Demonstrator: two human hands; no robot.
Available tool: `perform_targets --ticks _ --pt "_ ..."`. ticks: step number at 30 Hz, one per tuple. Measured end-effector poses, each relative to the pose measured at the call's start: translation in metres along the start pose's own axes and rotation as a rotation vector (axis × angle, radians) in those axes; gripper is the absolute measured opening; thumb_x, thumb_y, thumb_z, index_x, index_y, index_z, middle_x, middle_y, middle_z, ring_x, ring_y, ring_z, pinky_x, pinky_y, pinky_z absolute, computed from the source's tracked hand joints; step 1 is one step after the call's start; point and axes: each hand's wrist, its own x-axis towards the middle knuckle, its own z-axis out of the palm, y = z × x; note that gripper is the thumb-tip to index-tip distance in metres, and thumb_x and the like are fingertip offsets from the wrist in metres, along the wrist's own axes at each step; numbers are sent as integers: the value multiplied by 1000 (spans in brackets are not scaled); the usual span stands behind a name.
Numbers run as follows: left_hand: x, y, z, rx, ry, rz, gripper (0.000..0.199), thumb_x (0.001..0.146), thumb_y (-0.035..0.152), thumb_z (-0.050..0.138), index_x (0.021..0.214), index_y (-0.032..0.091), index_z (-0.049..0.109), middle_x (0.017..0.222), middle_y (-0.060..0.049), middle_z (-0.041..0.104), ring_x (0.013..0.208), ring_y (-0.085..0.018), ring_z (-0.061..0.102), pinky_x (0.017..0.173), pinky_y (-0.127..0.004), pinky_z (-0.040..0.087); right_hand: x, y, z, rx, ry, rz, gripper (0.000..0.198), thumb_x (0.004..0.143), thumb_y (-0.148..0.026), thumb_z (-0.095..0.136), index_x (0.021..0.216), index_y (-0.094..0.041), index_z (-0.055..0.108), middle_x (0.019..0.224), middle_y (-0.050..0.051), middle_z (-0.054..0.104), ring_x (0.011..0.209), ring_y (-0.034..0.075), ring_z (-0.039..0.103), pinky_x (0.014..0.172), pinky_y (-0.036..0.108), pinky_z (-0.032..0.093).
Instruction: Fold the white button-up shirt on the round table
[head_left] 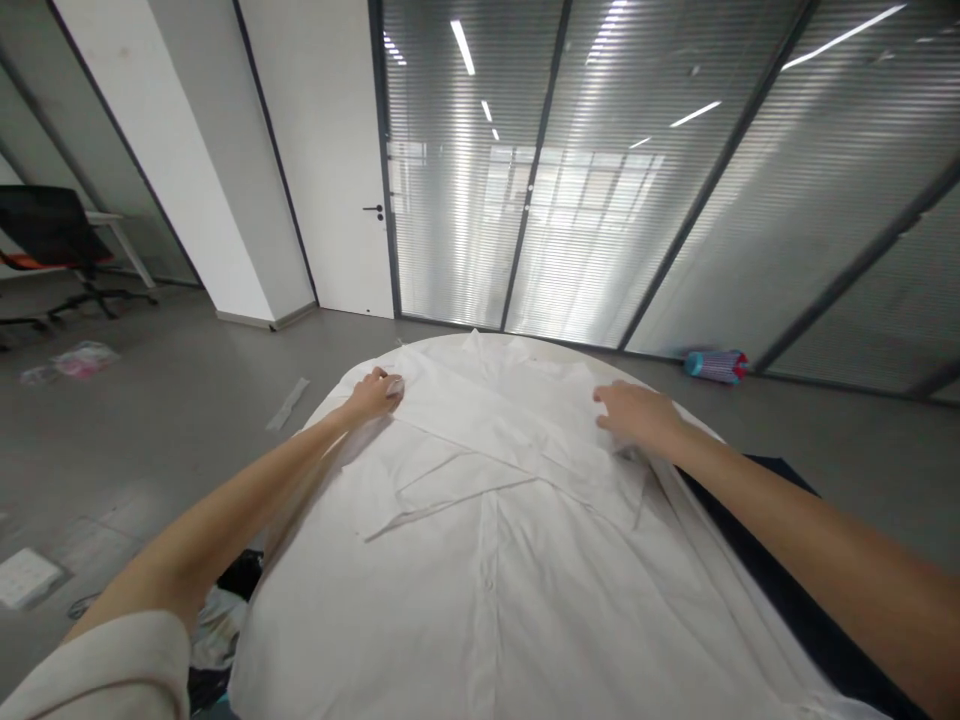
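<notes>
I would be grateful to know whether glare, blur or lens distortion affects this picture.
Head view: bright reflected streaks cross the glass partition; head view: the white garment is pale and low in contrast, its creases faint; head view: the right hand looks slightly soft; head view: the partition's dark frames slant strongly, suggesting wide-angle distortion.

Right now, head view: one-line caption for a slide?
Left hand and right hand at opposite sides of a white garment spread over a round-edged table, glass partition beyond.
</notes>
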Motion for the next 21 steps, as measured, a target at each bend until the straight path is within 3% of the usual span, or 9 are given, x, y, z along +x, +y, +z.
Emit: perform_targets --ticks 3,6,8,11,16,21 --pt "-15 -18 -10 -245 -6 112 58 77 35 68 131 18 61 122 -12 50 100 -23 59 95 -37 50 32 -58 26 -203 -97 -174 22 82 -21 66 103 -22 71 111 11 71 108 31 65 93 44 49" --pt "-30 -25 -11 -374 -18 140 57 71 27 67 127 18 63 119 -9 49 89 -18 60 82 -31 54 66 -117 66 -113 -224 -259 23 90 -25 60 109 -20 71 115 11 72 109 27 65 93 35 48" --pt "-36 -21 -9 -375 36 103 54 71 23 65 125 17 64 115 -8 51 81 -16 59 76 -30 55 87 -150 95 -70 -252 -289 23 93 -25 57 109 -18 72 120 11 70 114 25 63 95 30 46" --pt "-39 -10 -3 -254 175 107 43 73 18 62 115 20 67 108 -7 55 86 -19 60 82 -33 53 112 -189 135 -23 -262 -277 27 97 -27 53 116 -17 69 128 12 67 120 25 60 97 31 44" --pt "-44 -5 -2 -53 286 144 23 83 16 54 102 20 66 99 -7 59 87 -21 61 82 -33 51 134 -223 177 10 -221 -144 38 102 -33 42 130 -15 59 140 20 56 129 32 51 101 46 41" --pt "-50 -9 -8 -55 255 136 17 87 18 49 91 20 65 93 -7 59 79 -19 60 77 -31 50 144 -224 193 7 -195 -74 35 102 -34 41 129 -18 58 140 18 55 129 31 51 104 49 38"
